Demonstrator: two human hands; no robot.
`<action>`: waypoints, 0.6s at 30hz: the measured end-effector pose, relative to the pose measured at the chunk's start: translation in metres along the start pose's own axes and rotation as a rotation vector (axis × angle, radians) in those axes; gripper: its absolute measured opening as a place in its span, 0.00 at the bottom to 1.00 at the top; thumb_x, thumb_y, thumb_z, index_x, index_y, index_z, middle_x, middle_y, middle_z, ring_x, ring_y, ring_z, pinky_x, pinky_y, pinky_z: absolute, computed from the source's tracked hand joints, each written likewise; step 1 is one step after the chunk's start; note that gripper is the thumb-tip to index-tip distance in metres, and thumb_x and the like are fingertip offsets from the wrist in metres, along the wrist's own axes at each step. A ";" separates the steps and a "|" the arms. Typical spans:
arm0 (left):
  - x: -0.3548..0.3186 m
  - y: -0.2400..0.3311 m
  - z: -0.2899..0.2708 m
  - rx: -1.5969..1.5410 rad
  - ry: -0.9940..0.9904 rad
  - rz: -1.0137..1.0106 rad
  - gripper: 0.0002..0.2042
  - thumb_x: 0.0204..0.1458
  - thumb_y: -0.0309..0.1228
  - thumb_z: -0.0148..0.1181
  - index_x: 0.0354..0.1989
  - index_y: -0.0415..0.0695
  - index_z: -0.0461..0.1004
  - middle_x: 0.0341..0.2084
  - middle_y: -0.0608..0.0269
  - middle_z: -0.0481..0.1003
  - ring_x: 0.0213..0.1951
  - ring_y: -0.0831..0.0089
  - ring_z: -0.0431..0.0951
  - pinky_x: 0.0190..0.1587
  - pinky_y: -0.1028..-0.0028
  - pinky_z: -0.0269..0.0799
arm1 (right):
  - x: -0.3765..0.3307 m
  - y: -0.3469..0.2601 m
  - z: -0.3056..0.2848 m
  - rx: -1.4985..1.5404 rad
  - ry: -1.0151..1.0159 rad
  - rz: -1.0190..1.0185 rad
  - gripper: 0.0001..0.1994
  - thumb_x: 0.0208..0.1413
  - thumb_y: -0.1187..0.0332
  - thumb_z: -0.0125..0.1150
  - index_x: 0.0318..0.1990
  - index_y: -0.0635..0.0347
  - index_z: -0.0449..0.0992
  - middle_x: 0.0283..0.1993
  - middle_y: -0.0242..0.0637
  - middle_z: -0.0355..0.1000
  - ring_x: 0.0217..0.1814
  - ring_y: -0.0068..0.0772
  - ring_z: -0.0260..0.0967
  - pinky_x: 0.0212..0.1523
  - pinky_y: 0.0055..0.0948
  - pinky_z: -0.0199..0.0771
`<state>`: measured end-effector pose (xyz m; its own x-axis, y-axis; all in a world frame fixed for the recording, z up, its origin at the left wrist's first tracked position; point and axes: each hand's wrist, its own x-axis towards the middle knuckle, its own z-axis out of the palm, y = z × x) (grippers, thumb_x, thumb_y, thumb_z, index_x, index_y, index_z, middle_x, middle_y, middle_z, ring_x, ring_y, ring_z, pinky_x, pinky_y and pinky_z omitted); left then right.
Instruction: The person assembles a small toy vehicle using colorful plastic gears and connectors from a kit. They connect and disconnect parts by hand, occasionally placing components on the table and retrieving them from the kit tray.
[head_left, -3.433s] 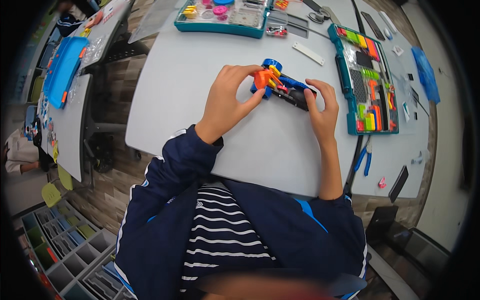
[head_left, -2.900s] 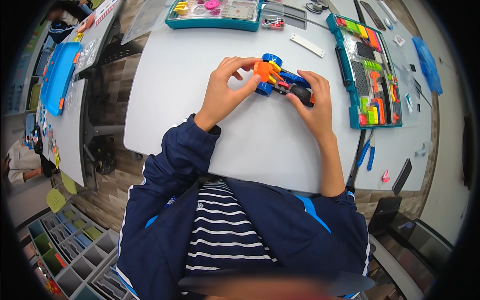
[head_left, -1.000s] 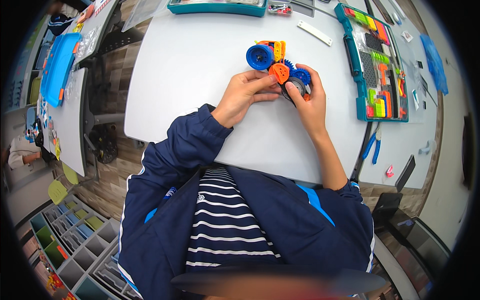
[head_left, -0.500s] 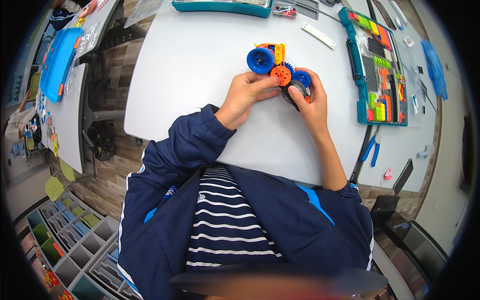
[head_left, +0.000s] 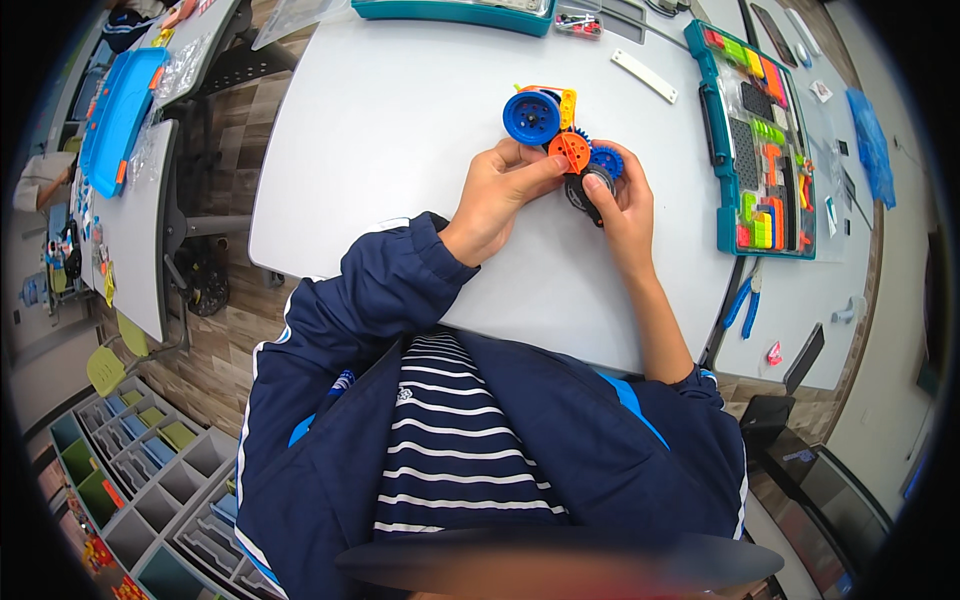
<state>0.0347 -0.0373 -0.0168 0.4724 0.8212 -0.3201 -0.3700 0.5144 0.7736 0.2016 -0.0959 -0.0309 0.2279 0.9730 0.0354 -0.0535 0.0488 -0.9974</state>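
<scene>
Between my two hands, above the white table (head_left: pixel 370 150), is a toy model (head_left: pixel 567 110) built of plastic parts. It has a large blue wheel (head_left: pixel 531 119), yellow and orange beams, an orange disc (head_left: pixel 569 151), blue gears (head_left: pixel 606 161) and a black-and-grey round part (head_left: pixel 597 186). My left hand (head_left: pixel 505 192) grips the model from the left, its thumb pressed against the orange disc. On the other side my right hand (head_left: pixel 625 205) is closed on it, thumb on the round part and fingers behind the gears. The model's underside and several fingertips are hidden.
A teal case (head_left: pixel 722 165) of colourful building parts lies open at the right. Beyond the model are a white strip (head_left: pixel 644 76), a small clear box (head_left: pixel 579 24) and another teal case (head_left: pixel 455 14). Blue-handled pliers (head_left: pixel 742 303) lie at the right table edge.
The model has turned slightly in my hands, so less of the blue gears shows. My left thumb has shifted a little on the orange disc. Both hands keep their grip.
</scene>
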 end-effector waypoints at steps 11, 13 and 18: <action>0.000 -0.002 0.002 -0.069 -0.037 -0.008 0.06 0.59 0.28 0.62 0.38 0.38 0.75 0.43 0.59 0.75 0.49 0.71 0.76 0.58 0.66 0.72 | -0.003 0.000 0.007 0.032 0.045 0.009 0.23 0.59 0.66 0.64 0.58 0.66 0.67 0.51 0.41 0.71 0.52 0.26 0.71 0.51 0.25 0.74; 0.001 -0.005 0.000 -0.070 -0.054 -0.019 0.07 0.59 0.29 0.61 0.40 0.38 0.76 0.44 0.59 0.76 0.50 0.71 0.76 0.59 0.65 0.70 | -0.004 0.000 0.007 0.028 0.037 0.005 0.23 0.59 0.66 0.64 0.58 0.66 0.66 0.51 0.41 0.71 0.52 0.27 0.70 0.51 0.26 0.74; 0.007 -0.013 -0.008 -0.088 -0.105 -0.022 0.12 0.60 0.30 0.60 0.49 0.40 0.77 0.46 0.63 0.78 0.52 0.74 0.74 0.59 0.64 0.67 | -0.006 0.011 0.003 -0.003 0.041 -0.016 0.23 0.60 0.66 0.64 0.59 0.65 0.66 0.52 0.40 0.70 0.53 0.27 0.69 0.54 0.26 0.71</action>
<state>0.0360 -0.0362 -0.0334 0.5605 0.7815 -0.2740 -0.4253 0.5555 0.7145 0.1966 -0.1002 -0.0418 0.2688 0.9619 0.0492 -0.0468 0.0640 -0.9969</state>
